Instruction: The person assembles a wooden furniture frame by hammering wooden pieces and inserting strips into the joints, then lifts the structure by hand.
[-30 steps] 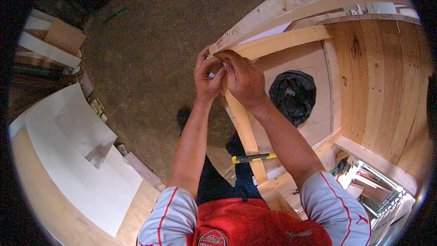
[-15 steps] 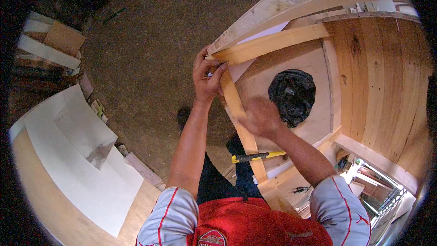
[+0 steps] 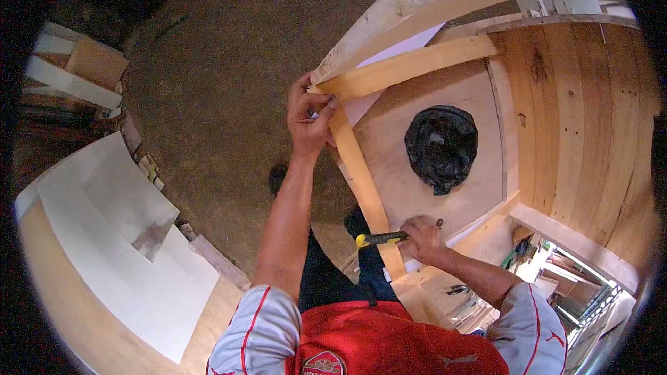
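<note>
Yellow and black, the tool handle (image 3: 379, 239) was now gripped in the right hand (image 3: 422, 239), which a second earlier had joined the left hand (image 3: 309, 117) at a corner of the wooden frame (image 3: 363, 170). The hands stood well apart, the left alone clasping that corner; beyond, a black plastic bag (image 3: 441, 146) lay on a wood panel (image 3: 488, 125).

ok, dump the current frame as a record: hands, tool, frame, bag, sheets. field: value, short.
left_hand: left hand, grip at a corner of the wooden frame
right_hand: right hand, grip on the yellow-and-black tool
tool_pose: lengthwise across the frame's near-side slat
bag: black plastic bag, seen within the frame's outline
sheets: white sheets, to the person's left
</note>
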`<action>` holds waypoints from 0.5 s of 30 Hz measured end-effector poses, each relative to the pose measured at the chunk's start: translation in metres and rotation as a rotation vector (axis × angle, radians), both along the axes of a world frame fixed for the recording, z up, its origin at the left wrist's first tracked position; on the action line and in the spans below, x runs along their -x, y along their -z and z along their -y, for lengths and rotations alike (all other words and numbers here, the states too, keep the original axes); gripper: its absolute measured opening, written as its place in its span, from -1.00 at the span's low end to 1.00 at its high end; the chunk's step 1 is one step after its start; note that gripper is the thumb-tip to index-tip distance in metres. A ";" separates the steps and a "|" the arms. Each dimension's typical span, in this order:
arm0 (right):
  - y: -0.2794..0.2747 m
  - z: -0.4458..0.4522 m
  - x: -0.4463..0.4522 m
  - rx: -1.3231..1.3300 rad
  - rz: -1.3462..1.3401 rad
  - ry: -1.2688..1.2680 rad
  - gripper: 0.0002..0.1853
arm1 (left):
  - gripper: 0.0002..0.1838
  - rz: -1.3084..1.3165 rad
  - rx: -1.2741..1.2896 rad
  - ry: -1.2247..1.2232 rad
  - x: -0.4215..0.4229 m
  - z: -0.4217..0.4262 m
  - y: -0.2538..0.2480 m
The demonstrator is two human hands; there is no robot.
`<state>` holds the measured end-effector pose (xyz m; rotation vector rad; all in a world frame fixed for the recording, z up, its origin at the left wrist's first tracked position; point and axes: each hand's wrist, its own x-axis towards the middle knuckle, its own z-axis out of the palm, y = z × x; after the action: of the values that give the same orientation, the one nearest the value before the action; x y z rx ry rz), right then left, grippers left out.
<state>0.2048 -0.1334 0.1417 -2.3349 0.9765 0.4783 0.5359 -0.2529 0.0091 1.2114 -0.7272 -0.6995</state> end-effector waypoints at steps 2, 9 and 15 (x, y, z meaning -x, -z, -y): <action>-0.027 0.015 -0.014 0.091 0.054 0.033 -0.62 | -0.79 0.027 0.010 -0.009 -0.002 0.000 0.002; -0.066 0.023 -0.012 -0.689 0.331 0.829 -0.65 | -0.79 0.038 0.016 -0.020 -0.001 0.002 -0.001; -0.095 0.047 -0.005 -1.168 0.217 1.362 -0.66 | -0.79 -0.011 0.015 -0.002 -0.001 0.001 -0.004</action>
<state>0.2095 -0.1799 0.2366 -0.4323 1.3613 0.1044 0.5365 -0.2544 0.0131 1.1942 -0.7208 -0.6974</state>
